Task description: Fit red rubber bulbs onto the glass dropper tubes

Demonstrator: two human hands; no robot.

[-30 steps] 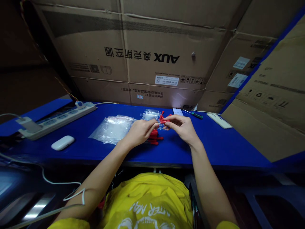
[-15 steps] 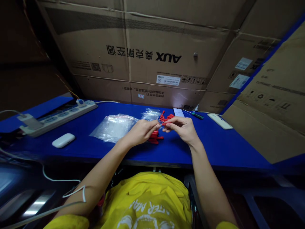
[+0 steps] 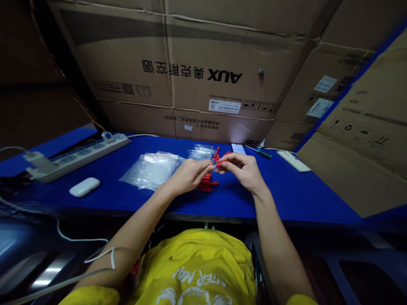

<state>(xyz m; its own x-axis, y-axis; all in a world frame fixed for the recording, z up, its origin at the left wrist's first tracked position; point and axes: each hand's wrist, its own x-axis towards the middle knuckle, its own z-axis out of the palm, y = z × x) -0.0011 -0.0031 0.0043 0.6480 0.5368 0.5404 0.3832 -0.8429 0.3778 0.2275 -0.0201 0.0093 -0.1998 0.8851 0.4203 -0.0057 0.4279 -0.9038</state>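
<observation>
My left hand (image 3: 194,174) is closed in a pinch, with a thin, pale, shiny rod just showing at its fingertips. Facing it, my right hand (image 3: 242,169) pinches a small red handle-shaped piece (image 3: 221,163) between thumb and fingers. The two sets of fingertips nearly meet. Below them, partly covered by my left hand, lie several red handle-shaped pieces (image 3: 208,183). Behind my hands, more loose red pieces (image 3: 216,154) lie beside a bundle of thin clear or silvery rods (image 3: 201,151).
Left of my hands are clear plastic bags (image 3: 154,168), a white earbud case (image 3: 84,187) and a power strip (image 3: 82,156) with cords. Farther back are a phone (image 3: 238,149), a green-handled screwdriver (image 3: 264,153) and a white flat device (image 3: 293,161). Cardboard (image 3: 197,89) walls the blue table (image 3: 286,199).
The red piece in my right fingers has tilted and shifted slightly, and those fingers have moved a little. My left hand stays nearly still.
</observation>
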